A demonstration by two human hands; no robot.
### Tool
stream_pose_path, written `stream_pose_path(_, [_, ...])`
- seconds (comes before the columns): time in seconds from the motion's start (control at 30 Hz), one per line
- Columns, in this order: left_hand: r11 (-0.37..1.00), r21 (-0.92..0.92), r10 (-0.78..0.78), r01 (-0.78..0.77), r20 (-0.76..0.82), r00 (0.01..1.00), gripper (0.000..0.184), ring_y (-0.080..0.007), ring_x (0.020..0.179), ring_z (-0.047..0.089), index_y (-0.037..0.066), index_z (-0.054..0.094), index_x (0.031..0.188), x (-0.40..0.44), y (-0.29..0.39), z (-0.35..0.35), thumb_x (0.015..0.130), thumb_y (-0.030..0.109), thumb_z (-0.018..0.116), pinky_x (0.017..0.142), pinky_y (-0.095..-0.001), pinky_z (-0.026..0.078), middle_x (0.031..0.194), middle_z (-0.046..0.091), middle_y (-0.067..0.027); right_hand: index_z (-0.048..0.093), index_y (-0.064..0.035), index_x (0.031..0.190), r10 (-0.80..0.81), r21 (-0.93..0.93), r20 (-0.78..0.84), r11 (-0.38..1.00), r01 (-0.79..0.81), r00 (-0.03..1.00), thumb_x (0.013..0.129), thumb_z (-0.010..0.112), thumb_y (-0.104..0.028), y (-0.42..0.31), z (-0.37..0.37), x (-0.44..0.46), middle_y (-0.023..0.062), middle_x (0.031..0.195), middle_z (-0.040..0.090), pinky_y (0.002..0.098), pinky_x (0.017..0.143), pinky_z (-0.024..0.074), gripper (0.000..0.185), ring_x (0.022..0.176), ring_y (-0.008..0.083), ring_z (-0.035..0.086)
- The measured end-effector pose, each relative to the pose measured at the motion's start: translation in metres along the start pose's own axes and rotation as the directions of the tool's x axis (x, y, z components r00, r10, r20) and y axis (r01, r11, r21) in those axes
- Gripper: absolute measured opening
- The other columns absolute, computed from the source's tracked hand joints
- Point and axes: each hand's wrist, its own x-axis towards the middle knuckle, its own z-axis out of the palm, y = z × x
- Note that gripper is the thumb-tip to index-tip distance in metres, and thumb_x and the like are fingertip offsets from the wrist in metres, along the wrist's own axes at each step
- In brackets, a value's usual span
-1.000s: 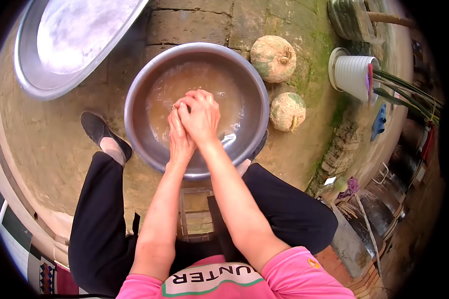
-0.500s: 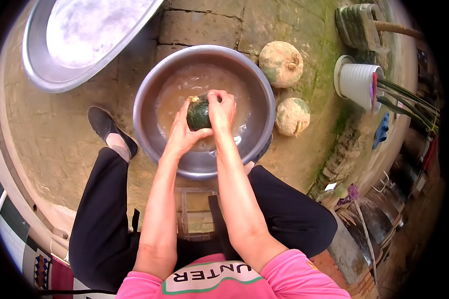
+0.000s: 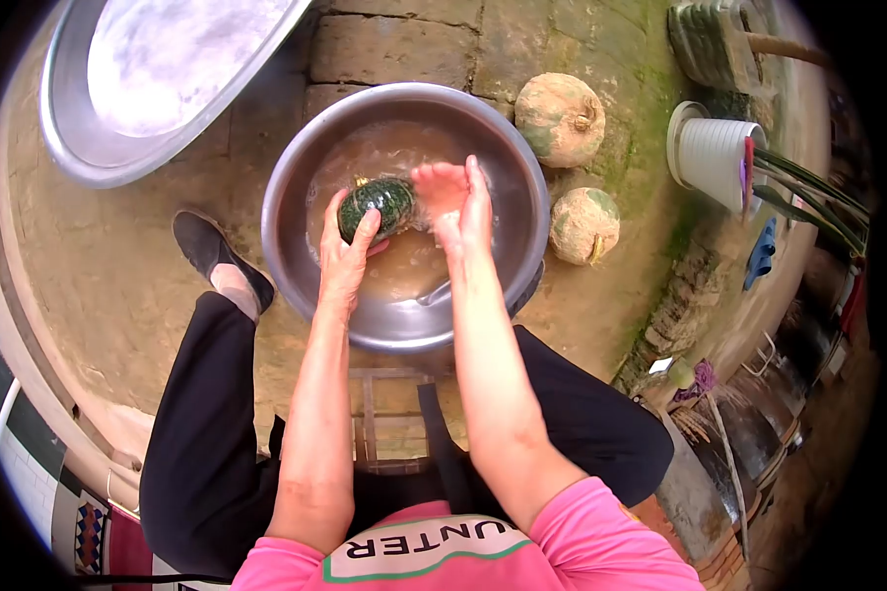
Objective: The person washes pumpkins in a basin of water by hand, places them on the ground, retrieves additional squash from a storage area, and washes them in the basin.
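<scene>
A wet, dark green pumpkin (image 3: 389, 204) is in the metal basin (image 3: 278, 286), over brownish water (image 3: 404, 268). My left hand (image 3: 350, 243) grips it from the left and near side, thumb on top. My right hand (image 3: 453, 202) is just right of the pumpkin, palm turned toward it, fingers extended and holding nothing. Water splashes between the right palm and the pumpkin. Two dirt-covered pumpkins stand on the ground right of the basin, a larger one (image 3: 560, 120) farther off and a smaller one (image 3: 583, 226) nearer.
A large metal tub (image 3: 69, 138) with whitish contents stands at the upper left. On the right are a white ribbed pot (image 3: 712, 158) with long leaves and a blue object (image 3: 761, 253). My shoe (image 3: 207, 246) is left of the basin, and a low slatted frame (image 3: 370, 419) is below it.
The green pumpkin was hidden under both hands, then held between them. Now my right hand has come off it to the right and opened, while the left keeps hold.
</scene>
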Motion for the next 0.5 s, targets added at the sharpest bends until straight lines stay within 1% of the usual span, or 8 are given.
stream_pose_path(0.07, [1.000,-0.014,-0.003,0.003,-0.033,0.999,0.085,-0.0260,0.120,0.060,0.007,0.036,0.154,-0.002,-0.001,0.003,0.090,0.045,0.077,0.092,-0.0415,0.060,0.140,0.051,-0.0165,0.076,0.0037,0.099,-0.212,-0.438,0.130,0.864,0.248,0.969,0.106,0.052,-0.030,0.007,0.036,-0.036,0.0174,0.091,0.076,0.0391,0.091,0.0550,0.042,0.094,0.0274,0.073])
stream_pose_path(0.13, [0.991,0.104,0.085,-0.080,-0.039,0.996,0.082,-0.0250,0.122,0.058,0.007,0.036,0.153,-0.004,-0.006,0.003,0.091,0.044,0.076,0.093,-0.0404,0.059,0.141,0.051,-0.0161,0.077,-0.0054,0.106,-0.412,-0.791,0.373,0.327,0.517,0.831,0.106,0.049,-0.027,0.031,0.048,-0.058,0.0134,0.106,0.075,0.0419,0.099,0.0509,0.036,0.111,0.0305,0.069])
stream_pose_path(0.2, [0.932,0.286,0.237,-0.223,-0.013,0.971,0.081,-0.0248,0.123,0.057,0.007,0.036,0.153,0.003,-0.019,0.000,0.092,0.042,0.076,0.093,-0.0393,0.058,0.141,0.051,-0.0159,0.077,-0.0096,0.109,-0.442,-0.845,0.527,-0.177,0.505,0.726,0.106,0.049,-0.029,0.055,0.049,-0.060,0.0125,0.117,0.071,0.0435,0.105,0.0460,0.035,0.122,0.0285,0.062])
stream_pose_path(0.3, [0.986,0.110,0.127,-0.123,-0.030,0.992,0.080,-0.0256,0.125,0.056,0.008,0.037,0.152,-0.004,-0.015,0.009,0.091,0.044,0.075,0.095,-0.0386,0.059,0.143,0.049,-0.0152,0.077,-0.0093,0.112,-0.341,-0.929,0.360,-0.040,0.369,0.869,0.107,0.044,-0.035,0.047,0.047,-0.036,0.0128,0.125,0.069,0.0422,0.109,0.0416,0.042,0.129,0.0281,0.056])
stream_pose_path(0.33, [0.994,0.037,0.104,-0.104,-0.020,0.994,0.080,-0.0262,0.126,0.056,0.009,0.038,0.152,-0.008,-0.012,0.011,0.091,0.045,0.075,0.095,-0.0395,0.060,0.143,0.048,-0.0147,0.076,-0.0077,0.114,-0.259,-0.949,0.264,0.101,0.298,0.929,0.109,0.039,-0.041,0.040,0.033,-0.012,0.0136,0.120,0.071,0.0384,0.097,0.0495,0.050,0.109,0.0299,0.066])
stream_pose_path(0.4, [0.985,0.120,0.127,-0.121,-0.041,0.991,0.080,-0.0251,0.124,0.057,0.009,0.037,0.152,-0.003,-0.019,0.008,0.091,0.046,0.075,0.094,-0.0408,0.061,0.143,0.047,-0.0149,0.075,-0.0038,0.113,0.082,-0.852,0.038,0.523,-0.011,0.996,0.108,0.040,-0.041,0.029,0.009,0.023,0.0146,0.112,0.073,0.0384,0.094,0.0506,0.052,0.103,0.0279,0.068])
stream_pose_path(0.43, [0.995,0.051,0.087,-0.084,-0.058,0.995,0.080,-0.0252,0.124,0.057,0.009,0.038,0.151,-0.004,-0.017,0.011,0.091,0.047,0.074,0.095,-0.0414,0.060,0.142,0.048,-0.0144,0.075,0.0005,0.110,0.033,-0.867,0.089,0.495,0.061,0.995,0.107,0.042,-0.040,0.024,0.007,0.025,0.0147,0.103,0.074,0.0387,0.092,0.0517,0.051,0.098,0.0268,0.069])
stream_pose_path(0.5, [0.997,-0.073,0.008,-0.016,-0.106,0.994,0.080,-0.0249,0.123,0.057,0.008,0.039,0.151,-0.008,-0.018,0.016,0.092,0.048,0.074,0.096,-0.0397,0.058,0.142,0.049,-0.0144,0.074,-0.0007,0.112,-0.203,-0.914,0.111,0.364,0.180,0.973,0.107,0.043,-0.037,0.040,0.011,0.013,0.0159,0.110,0.072,0.0395,0.096,0.0506,0.048,0.103,0.0288,0.068])
